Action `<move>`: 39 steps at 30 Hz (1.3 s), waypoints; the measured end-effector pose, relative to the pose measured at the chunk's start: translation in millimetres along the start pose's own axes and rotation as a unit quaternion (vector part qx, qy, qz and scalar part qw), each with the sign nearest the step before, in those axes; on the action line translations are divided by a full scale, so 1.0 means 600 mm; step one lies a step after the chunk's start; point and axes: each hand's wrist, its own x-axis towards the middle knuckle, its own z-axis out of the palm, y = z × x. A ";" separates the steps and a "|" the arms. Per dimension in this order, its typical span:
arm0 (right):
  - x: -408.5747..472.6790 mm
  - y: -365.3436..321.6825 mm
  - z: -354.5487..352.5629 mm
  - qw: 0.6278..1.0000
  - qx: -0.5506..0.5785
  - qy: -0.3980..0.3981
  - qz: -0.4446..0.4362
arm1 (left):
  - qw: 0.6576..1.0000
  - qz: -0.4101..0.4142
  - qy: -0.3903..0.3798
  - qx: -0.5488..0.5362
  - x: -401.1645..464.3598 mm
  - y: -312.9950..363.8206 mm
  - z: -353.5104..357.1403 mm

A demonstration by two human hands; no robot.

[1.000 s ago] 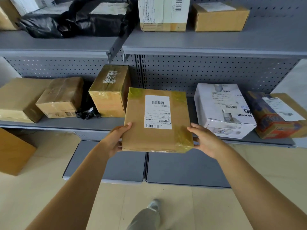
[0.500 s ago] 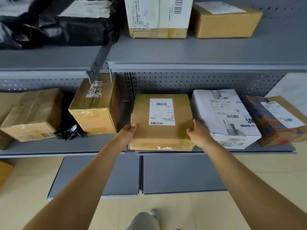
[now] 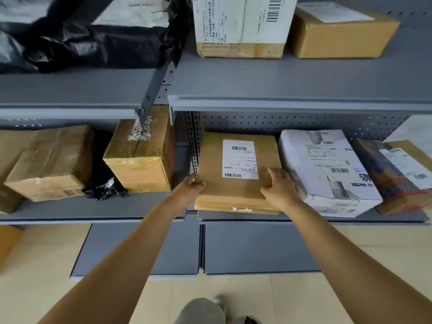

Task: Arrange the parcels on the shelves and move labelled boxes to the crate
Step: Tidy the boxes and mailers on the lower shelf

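Head view: grey metal shelves (image 3: 292,76), beige floor (image 3: 315,298).

Brown parcel (image 3: 238,192) w/ white barcode label (image 3: 239,159); grey shelf (image 3: 292,216); white box (image 3: 325,171); black bag (image 3: 102,40).

I see the flat brown parcel (image 3: 238,169) lying on the middle shelf (image 3: 304,217) beside a white box (image 3: 327,169). My left hand (image 3: 190,189) grips its left edge; my right hand (image 3: 280,185) rests on top.
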 end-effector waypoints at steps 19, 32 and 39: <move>-0.068 -0.214 0.052 0.971 0.155 -0.062 -0.169 | 0.929 0.004 0.310 -0.200 -0.117 -0.053 -0.259; -0.043 -0.477 0.139 0.988 0.127 -0.042 -0.072 | 0.970 0.038 0.062 -0.232 -0.056 -0.047 -0.338; -0.052 -0.516 0.175 1.000 0.008 0.027 0.013 | 0.974 0.052 -0.028 -0.219 -0.049 -0.070 -0.365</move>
